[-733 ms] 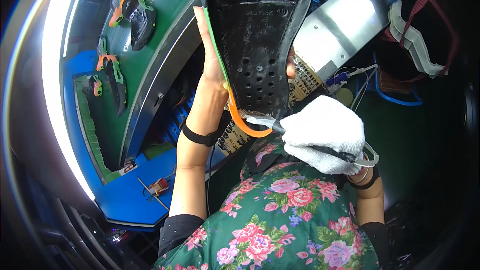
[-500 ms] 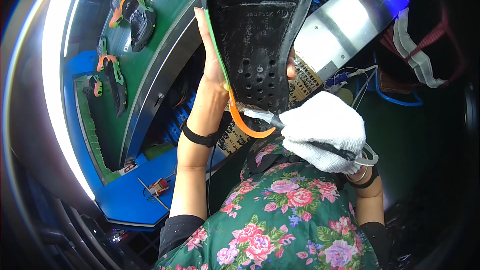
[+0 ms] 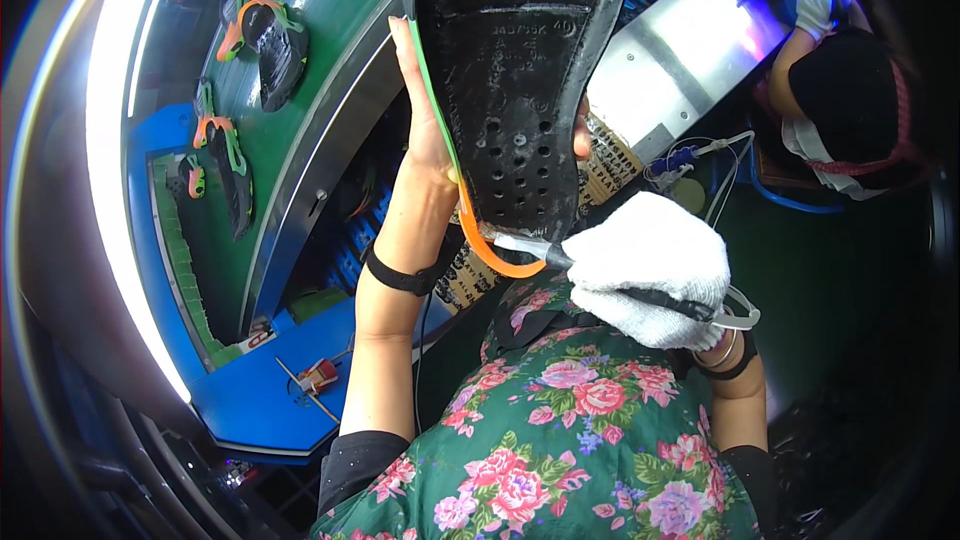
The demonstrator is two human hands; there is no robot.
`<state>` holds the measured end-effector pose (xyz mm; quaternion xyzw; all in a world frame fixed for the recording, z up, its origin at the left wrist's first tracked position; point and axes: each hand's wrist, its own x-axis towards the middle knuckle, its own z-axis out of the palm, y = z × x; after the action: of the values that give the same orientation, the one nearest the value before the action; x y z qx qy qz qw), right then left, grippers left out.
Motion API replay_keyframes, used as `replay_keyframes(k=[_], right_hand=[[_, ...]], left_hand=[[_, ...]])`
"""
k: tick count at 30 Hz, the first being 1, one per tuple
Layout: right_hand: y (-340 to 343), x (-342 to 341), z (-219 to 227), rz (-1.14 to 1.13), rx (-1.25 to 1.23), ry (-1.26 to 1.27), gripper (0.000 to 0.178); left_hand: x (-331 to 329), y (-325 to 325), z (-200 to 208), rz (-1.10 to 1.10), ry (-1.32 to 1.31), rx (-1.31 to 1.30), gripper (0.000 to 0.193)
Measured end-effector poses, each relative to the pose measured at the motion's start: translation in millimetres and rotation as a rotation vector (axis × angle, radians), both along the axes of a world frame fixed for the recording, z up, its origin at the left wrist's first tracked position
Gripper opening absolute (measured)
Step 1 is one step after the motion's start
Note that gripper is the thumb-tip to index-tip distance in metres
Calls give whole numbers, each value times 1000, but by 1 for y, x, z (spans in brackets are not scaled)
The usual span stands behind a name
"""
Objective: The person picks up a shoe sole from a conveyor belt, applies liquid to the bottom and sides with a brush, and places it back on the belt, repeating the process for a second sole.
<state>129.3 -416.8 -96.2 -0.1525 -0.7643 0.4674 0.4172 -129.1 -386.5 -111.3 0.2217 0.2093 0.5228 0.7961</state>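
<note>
A sandal [image 3: 515,90] is held up in front of me, its black bottom with ridges and small holes facing me. A green and orange band runs along its left edge and loops round the heel. My left hand [image 3: 425,130] grips it from behind, with the thumb or fingers showing at both sides. My right hand [image 3: 650,270], in a white knit glove, is closed round the dark handle of a brush [image 3: 525,247]. The brush's pale flat tip touches or nearly touches the heel edge, just above the orange loop. Glove and handle hide most of the fingers.
Sandal parts [image 3: 280,50] in black, orange and green lie on a green conveyor [image 3: 330,0] at the left. A blue table [image 3: 265,400] holds a small red-and-gold object. At upper right, a co-worker's gloved hand [image 3: 815,2] is beside a metal panel [image 3: 660,60].
The brush and my right hand have shifted slightly down along the heel. A co-worker's head and gloved hand have come into view at upper right. Conveyor items have slid a little downward.
</note>
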Motion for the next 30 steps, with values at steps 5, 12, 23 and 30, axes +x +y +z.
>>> replay_keyframes(k=[5, 12, 23, 30], right_hand=[[-3, -15, -4, -1, -34, 28, 23], [0, -20, -9, -6, 73, -13, 24], [-4, -40, -4, 225, -29, -156, 24], [-6, -59, -4, 456, 116, -220, 30]], left_hand=[[-3, -6, 1, 0, 9, -16, 132], [-9, -13, -1, -34, 53, -67, 126], [-25, -39, -12, -13, 655, -193, 103], [-43, -49, -12, -302, 783, -207, 98]])
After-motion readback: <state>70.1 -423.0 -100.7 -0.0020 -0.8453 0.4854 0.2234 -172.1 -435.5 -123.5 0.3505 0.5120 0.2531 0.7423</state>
